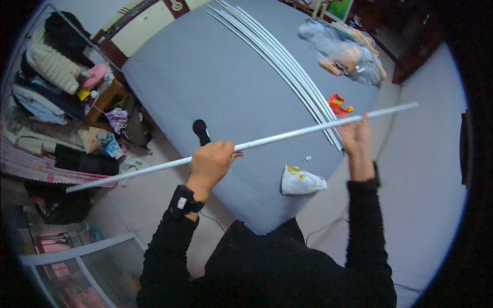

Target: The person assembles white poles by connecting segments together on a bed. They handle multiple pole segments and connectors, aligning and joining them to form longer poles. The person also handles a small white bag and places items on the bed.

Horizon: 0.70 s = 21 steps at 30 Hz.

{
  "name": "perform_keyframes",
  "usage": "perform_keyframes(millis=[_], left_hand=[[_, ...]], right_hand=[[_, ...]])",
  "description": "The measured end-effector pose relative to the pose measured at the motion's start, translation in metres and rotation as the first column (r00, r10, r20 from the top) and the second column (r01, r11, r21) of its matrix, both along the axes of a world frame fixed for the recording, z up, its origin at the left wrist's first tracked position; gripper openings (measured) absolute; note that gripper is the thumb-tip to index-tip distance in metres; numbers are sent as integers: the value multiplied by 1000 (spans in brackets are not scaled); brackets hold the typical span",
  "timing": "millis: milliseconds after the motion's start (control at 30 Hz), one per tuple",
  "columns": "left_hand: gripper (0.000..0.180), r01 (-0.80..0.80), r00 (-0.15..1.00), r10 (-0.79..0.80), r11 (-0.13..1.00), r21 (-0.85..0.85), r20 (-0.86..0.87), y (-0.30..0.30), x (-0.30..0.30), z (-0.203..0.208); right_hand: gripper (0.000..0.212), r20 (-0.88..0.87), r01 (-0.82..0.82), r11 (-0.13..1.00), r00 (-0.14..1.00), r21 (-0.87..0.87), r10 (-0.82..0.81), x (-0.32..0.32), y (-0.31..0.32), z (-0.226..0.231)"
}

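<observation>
A long, thin white pole (287, 134) is held crosswise above the bed's near end, its right end higher in view than its left. My left hand (211, 161) wraps round it left of the middle. Nearer its right end, my right hand (357, 138) holds the pole with palm turned up; some of its fingers are hidden. Several similar white poles (277, 59) lie side by side along the grey bed (205, 66). An orange-red item (338, 104) rests beside them. Below are a small white piece (307, 158) and a white plastic bag (302, 180) with a yellow-green print.
A black, round-ended object (201, 131) lies at the bed's left edge. Clear plastic wrapping (354, 54) is heaped at the far right of the bed. Clothes (51, 59) pile up on the left. A white wall (426, 143) stands close on the right.
</observation>
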<state>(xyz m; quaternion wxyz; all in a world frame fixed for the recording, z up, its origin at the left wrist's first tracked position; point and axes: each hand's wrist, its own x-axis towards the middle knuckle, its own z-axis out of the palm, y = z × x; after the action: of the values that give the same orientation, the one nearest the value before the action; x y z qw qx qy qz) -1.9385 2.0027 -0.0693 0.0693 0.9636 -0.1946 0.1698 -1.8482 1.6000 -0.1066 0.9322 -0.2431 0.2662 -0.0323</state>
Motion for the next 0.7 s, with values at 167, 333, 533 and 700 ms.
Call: perform_keyframes(millis=[167,333,533,700], left_hand=[[36,-50,996,53,998,-40,68,-22,-17,0],[40,-167,986,167,986,18,9,8,-45,-12],[45,-233,962,216,968,-92,-167,21,-74,-35],[44,-242,957,217,963,-120,-194,47,-101,-44]], right_hand=[[49,-79,187,966,981,176,-176,9,89,22],[62,-28,175,975,985,134,-173,2,92,43],[49,292,189,981,936,53,-196,-12,68,53],[35,364,202,978,908,52,-207,-17,11,66]])
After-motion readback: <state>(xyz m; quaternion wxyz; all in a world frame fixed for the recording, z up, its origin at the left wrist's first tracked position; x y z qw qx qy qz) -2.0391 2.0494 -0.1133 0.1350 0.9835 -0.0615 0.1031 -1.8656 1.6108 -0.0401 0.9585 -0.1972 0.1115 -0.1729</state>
